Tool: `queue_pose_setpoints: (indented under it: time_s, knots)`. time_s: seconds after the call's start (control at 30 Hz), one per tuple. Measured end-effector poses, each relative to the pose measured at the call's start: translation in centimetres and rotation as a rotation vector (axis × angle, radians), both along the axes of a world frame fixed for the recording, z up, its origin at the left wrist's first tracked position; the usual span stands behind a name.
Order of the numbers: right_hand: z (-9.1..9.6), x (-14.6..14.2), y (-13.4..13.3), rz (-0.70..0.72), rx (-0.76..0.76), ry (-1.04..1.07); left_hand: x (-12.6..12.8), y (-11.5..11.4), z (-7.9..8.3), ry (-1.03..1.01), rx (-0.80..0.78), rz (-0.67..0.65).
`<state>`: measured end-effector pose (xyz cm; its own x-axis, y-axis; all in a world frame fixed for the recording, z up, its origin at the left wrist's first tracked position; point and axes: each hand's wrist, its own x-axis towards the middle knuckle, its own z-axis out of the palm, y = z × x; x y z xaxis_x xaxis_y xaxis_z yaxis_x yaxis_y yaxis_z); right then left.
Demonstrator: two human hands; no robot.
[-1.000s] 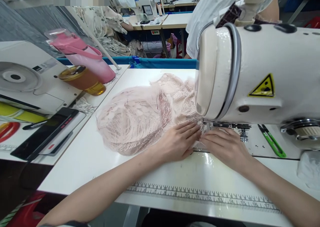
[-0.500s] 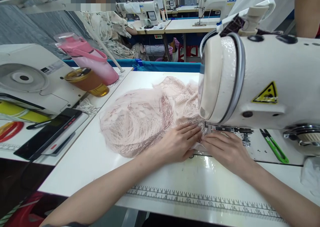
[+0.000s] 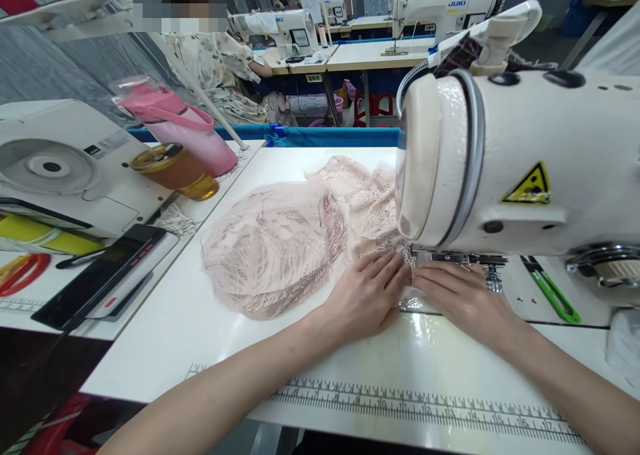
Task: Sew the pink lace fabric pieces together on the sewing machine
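A pale pink lace fabric [image 3: 270, 241] lies bunched on the white table, its right end running under the head of a sewing machine [image 3: 440, 161]. My left hand [image 3: 367, 291] is closed on the lace just left of the presser foot, fingers together over it. Right of the foot, my right hand [image 3: 460, 298] has its fingers pressed together at the fabric's edge, with the fingertips close to those of my left hand. The needle and the fabric directly beneath the machine head are mostly hidden. Green-handled snips [image 3: 553, 291] rest on the machine bed beyond my right hand.
A ruler strip [image 3: 425, 405] runs along the table's front. To the left stand a pink bottle [image 3: 195, 135], an amber cup [image 3: 180, 175] and another machine [image 3: 65, 161]. A black device [image 3: 100, 275] lies below them. Across the room, a person sits near other sewing machines [image 3: 280, 31].
Both hands have shifted slightly to the right beside the presser foot. The lace lies nearly as before, and the camera view has tilted a little.
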<state>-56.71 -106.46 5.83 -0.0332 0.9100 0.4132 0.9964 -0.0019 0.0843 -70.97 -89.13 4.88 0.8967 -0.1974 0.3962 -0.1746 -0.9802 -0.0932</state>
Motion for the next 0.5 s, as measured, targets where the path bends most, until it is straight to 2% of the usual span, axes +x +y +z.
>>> queue_pose_setpoints:
  time_s: [0.2,0.5]
  knots:
    - [-0.1,0.6,-0.2,-0.007,0.057,-0.044,-0.1,-0.5,0.1,-0.005,0.014,0.006]
    - [2.0,0.1,0.7,-0.059,0.157,-0.156,-0.1,-0.6,0.1,0.015,0.032,0.020]
